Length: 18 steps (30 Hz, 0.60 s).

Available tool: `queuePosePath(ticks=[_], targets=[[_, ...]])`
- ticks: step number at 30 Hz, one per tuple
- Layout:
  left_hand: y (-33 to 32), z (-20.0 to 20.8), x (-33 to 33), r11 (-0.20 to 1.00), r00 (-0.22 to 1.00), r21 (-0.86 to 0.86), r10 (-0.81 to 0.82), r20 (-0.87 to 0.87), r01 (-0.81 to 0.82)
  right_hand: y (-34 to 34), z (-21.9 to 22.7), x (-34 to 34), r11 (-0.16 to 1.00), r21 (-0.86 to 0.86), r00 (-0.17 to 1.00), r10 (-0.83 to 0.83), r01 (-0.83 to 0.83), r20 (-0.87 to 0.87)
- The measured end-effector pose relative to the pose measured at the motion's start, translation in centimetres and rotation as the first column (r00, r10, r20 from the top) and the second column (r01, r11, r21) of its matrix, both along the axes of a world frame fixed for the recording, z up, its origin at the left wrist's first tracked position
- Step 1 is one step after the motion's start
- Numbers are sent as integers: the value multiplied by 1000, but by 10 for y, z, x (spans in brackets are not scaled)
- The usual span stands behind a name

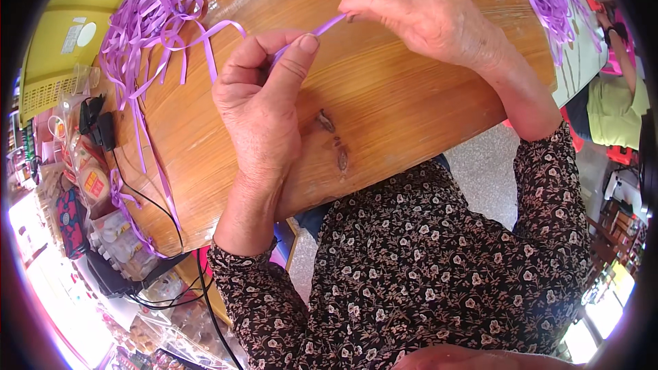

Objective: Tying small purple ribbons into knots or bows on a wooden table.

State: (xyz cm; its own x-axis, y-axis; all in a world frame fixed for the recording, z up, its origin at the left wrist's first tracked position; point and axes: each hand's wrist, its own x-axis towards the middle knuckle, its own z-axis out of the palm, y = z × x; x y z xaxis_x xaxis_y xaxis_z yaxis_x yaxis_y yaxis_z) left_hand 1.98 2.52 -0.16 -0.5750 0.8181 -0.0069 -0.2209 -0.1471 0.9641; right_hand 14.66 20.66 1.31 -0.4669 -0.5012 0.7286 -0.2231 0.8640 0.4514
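A narrow purple ribbon [330,25] is stretched between my two hands above the wooden table [411,116]. Thumb and bent fingers of my left hand [260,106] pinch one part of it. Farther up and to the right, the fingertips of my right hand [432,20] are closed on the ribbon's other part, with the back of the hand upward. My fingers hide how far the ribbon runs past each grip. To the left of my left hand, a loose heap of purple ribbons [147,20] lies tangled, with several strands trailing toward the near table edge.
A yellow perforated basket [51,55] stands at the far left. Beside the table's left edge are a black adapter [103,130], cables and plastic bags. Another purple ribbon bundle [548,3] lies at the far right. A person in a yellow-green top [613,113] is beyond it.
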Motion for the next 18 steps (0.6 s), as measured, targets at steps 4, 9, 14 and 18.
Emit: queuePosePath(ticks=[4, 9, 14, 18], targets=[[1, 3, -3, 999, 1000, 39, -22, -4, 22, 2, -2, 3, 873, -467, 943, 22, 144, 333], [-2, 4, -9, 999, 999, 37, 9, 40, -11, -18, 22, 6, 721, -659, 905, 109, 213, 412], [0, 4, -5, 996, 986, 90, -27, 165, 12, -6, -12, 1, 535, -797, 870, 209, 279, 446], [-2, 8, 0, 987, 982, 153, -74, 174, 47, -22, -16, -3, 616, -756, 848, 263, 220, 461]])
